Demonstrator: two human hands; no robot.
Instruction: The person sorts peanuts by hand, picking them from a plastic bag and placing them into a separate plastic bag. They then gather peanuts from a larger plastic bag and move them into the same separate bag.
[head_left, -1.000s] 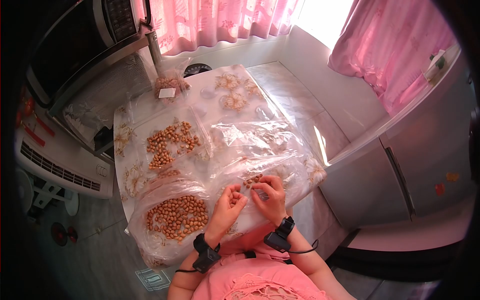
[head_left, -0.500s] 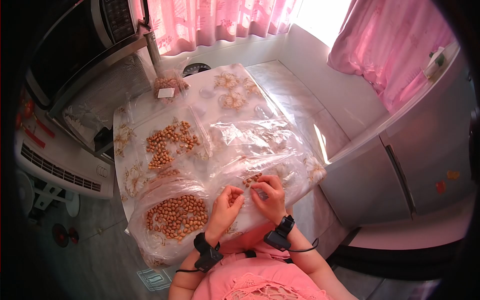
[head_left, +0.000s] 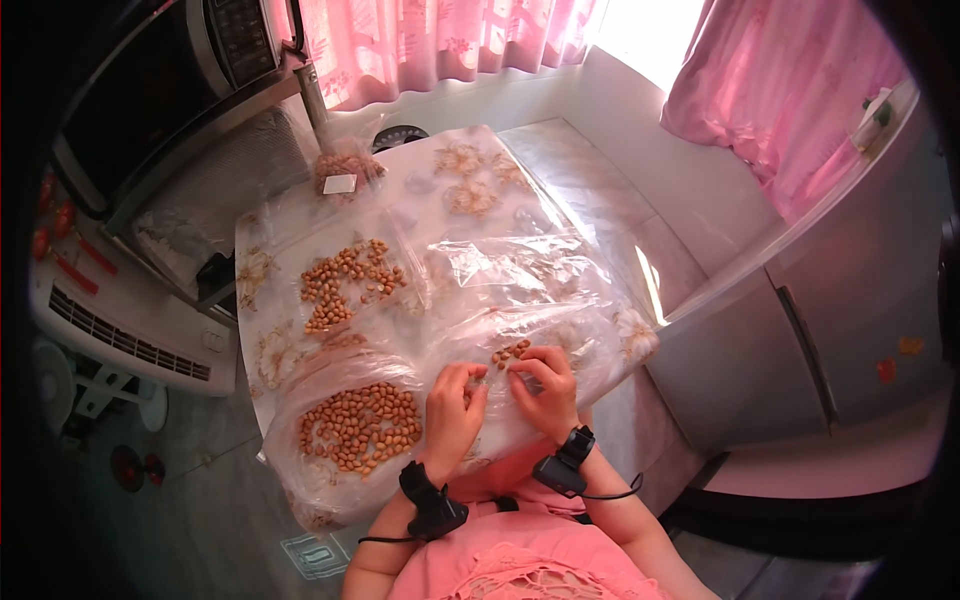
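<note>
My left hand (head_left: 456,408) is curled above the front of the table, fingers bent toward the right hand. A bit of brown shows in its palm, where peanuts were visible a moment earlier. My right hand (head_left: 545,390) is beside it, thumb and fingertips drawn together; anything between them is too small to make out. Just beyond its fingertips, a few loose peanuts (head_left: 509,352) lie on clear plastic (head_left: 460,345). Left of my hands, an open plastic bag (head_left: 285,450) holds many reddish-brown peanuts (head_left: 362,428). Behind it, more peanuts (head_left: 345,285) are spread on plastic.
A filled bag with a white label (head_left: 340,183) stands at the back of the flowered table (head_left: 262,275). A microwave (head_left: 150,90) on a rack is at left, above a white heater-like appliance (head_left: 130,335). A grey fridge (head_left: 740,360) stands right, near pink curtains (head_left: 450,45).
My left hand has turned and its fingers have lifted, hiding most of the palm. My right hand has shifted slightly right and down, uncovering more of the small peanut group. The view moved slightly.
</note>
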